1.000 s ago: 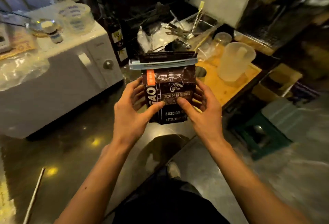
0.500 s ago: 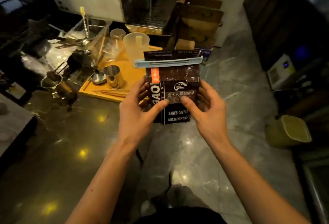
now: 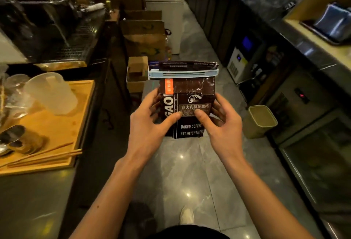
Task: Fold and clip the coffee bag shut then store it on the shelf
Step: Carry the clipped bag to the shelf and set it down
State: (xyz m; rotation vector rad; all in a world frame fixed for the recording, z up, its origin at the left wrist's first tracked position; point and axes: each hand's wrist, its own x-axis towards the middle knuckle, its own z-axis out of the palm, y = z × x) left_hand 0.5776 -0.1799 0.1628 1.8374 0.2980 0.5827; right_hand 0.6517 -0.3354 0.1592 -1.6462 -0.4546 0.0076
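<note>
Behind the upright dark brown foil coffee bag, the fingers of both hands are hidden, only thumbs showing. Its smallest label print is unreadable. Left of the bag, the wooden tray is cut off by the picture's edge.

We see 2 bare forearms with no sleeves, a dark garment at the bottom edge, and 1 pale shoe at lower centre.

Both bare forearms reached forward from the bottom of the view, converging toward the middle. The left hand and the right hand were raised side by side, palms turned inward toward each other, each closed on the bag. The thumbs lay across its front, tips near each other; the fingers curled behind.
</note>
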